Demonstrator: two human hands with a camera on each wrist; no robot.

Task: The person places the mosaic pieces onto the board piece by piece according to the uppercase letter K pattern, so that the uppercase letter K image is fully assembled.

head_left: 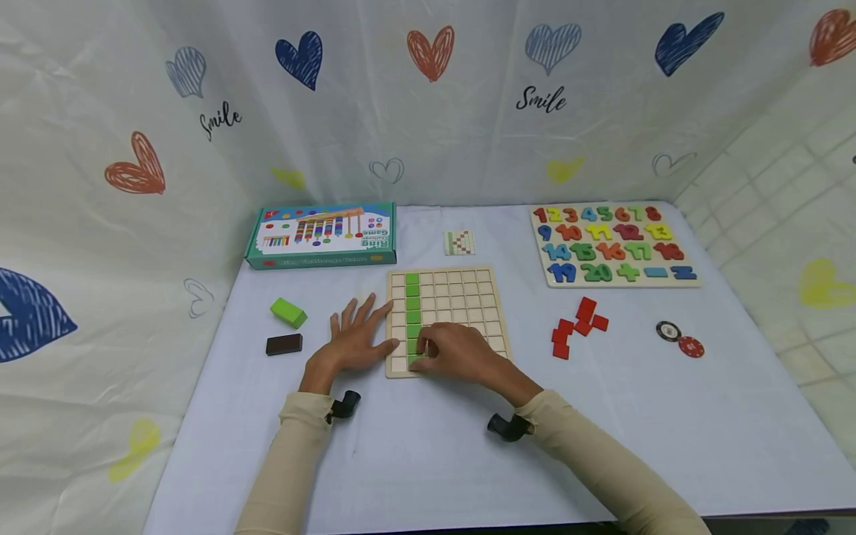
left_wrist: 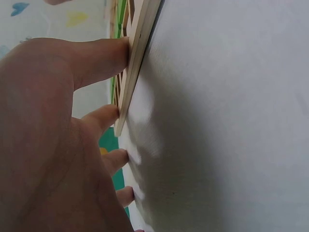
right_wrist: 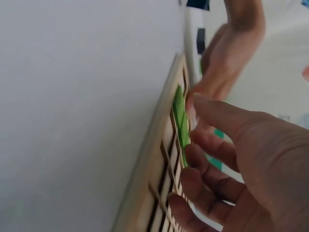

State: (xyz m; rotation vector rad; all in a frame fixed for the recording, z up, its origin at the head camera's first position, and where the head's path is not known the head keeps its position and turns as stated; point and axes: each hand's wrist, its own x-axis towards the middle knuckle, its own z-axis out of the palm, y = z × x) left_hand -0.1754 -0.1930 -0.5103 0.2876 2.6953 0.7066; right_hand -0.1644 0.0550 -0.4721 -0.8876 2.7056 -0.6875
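Note:
A wooden grid board (head_left: pixel 501 327) lies on the table, with green square tiles (head_left: pixel 412 304) filling its second column from the left. My left hand (head_left: pixel 354 340) rests at the board's left side, fingers spread. In the left wrist view, its thumb (left_wrist: pixel 104 60) and index finger touch the board's edge (left_wrist: pixel 133 72). My right hand (head_left: pixel 461 353) hovers over the near end of the green column, fingers bent. The right wrist view has a gap between its thumb (right_wrist: pixel 219 113) and fingertips, close over the green tiles (right_wrist: pixel 179 113), with nothing seen held there.
Left of the board are a green block (head_left: pixel 289 313) and a black block (head_left: pixel 284 344). Red tiles (head_left: pixel 562 334) lie to its right, with two round chips (head_left: pixel 691 347) beyond. Behind stand a game box (head_left: pixel 321 236), a small pattern card (head_left: pixel 459 242) and a number puzzle (head_left: pixel 692 260).

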